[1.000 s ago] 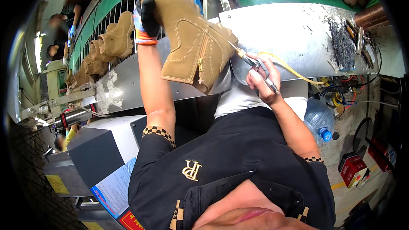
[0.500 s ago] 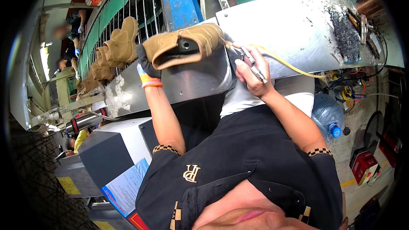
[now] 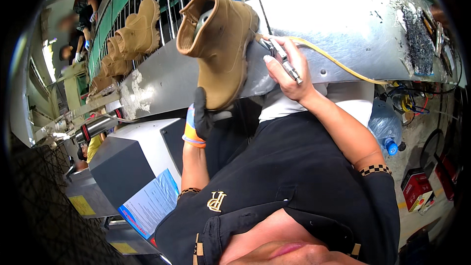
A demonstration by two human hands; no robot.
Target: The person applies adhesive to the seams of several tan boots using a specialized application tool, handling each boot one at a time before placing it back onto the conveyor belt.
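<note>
A tan boot [image 3: 221, 73] is held over the metal worktop, its open shaft towards the far left and its toe towards me. Inside the shaft sits a grey piece with a round hole, probably a last. My left hand [image 3: 201, 122], in a dark glove with an orange-banded cuff, is closed around the toe. The bare right hand [image 3: 294, 68] grips a small metal hand tool [image 3: 279, 53] fed by a yellow hose [image 3: 333, 60]. Its thin tip points at the edge of the boot's sole; whether it touches, I cannot tell.
On the left, several tan boots [image 3: 140, 32] stand along a barred rack. The metal worktop [image 3: 338, 14] carries a dark, rough pad [image 3: 417, 44] and loose tools at its right end. A clear bottle [image 3: 385, 125] is below on the right. Other people work at far left.
My left hand has come nearer and now holds the toe. The boot has turned from lying sideways to shaft away, toe towards me. The right hand keeps the tool by the sole.
</note>
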